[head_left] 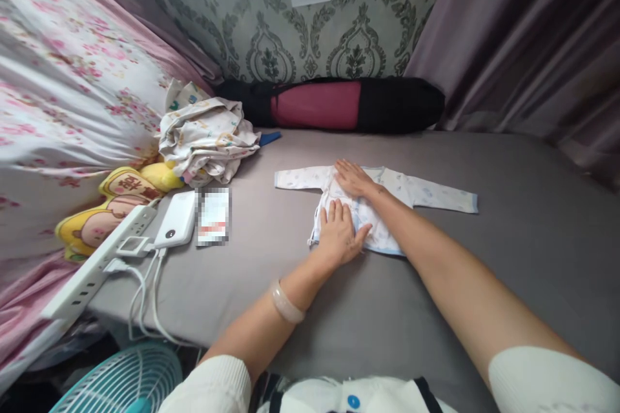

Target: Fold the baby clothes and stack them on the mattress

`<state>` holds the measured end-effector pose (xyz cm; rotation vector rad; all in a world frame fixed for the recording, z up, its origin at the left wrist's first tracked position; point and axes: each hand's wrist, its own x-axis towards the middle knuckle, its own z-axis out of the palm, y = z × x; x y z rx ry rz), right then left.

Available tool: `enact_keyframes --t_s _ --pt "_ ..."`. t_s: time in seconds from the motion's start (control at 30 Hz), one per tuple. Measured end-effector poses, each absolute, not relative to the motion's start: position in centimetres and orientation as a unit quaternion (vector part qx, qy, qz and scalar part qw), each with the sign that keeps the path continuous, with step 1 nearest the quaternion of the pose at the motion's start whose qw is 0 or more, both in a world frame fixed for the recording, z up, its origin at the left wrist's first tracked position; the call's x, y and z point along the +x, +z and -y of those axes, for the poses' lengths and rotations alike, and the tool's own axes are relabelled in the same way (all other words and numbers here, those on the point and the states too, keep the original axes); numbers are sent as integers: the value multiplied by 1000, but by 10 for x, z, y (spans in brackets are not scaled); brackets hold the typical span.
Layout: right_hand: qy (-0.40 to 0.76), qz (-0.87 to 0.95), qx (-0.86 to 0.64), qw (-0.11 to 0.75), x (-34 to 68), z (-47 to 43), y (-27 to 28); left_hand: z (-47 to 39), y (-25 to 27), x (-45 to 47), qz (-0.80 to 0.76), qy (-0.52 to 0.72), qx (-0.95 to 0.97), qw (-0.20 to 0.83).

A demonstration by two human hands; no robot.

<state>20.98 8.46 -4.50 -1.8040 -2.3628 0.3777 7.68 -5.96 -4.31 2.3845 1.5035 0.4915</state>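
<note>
A small white baby shirt (402, 190) with pale blue trim and a faint print lies spread on a grey sheet, both sleeves stretched out sideways. My left hand (339, 232) rests flat on the lower left of its body, fingers apart. Higher up, near the left shoulder, my right hand (353, 179) presses flat on the fabric with its fingers stretched out. My right forearm crosses over the shirt's lower right side and hides part of it. Thin ties show at the shirt's left edge.
A crumpled pile of printed cloth (208, 135) lies at the left, beside yellow plush toys (116, 206). Near them are a white power bank (177, 219), a power strip (97, 271) with cables and a blurred packet (214, 216). A black-and-red long bag (314, 105) lies along the wall; a teal fan (130, 381) stands below.
</note>
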Motion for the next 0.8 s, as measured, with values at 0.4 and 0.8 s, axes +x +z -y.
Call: enact_keyframes --t_s 0.4,0.8 --pt "114 712 -688 82 243 39 -40 39 -46 -18 -652 310 669 175" --pt "107 744 -659 32 192 131 -31 59 -23 -33 -604 192 722 277"
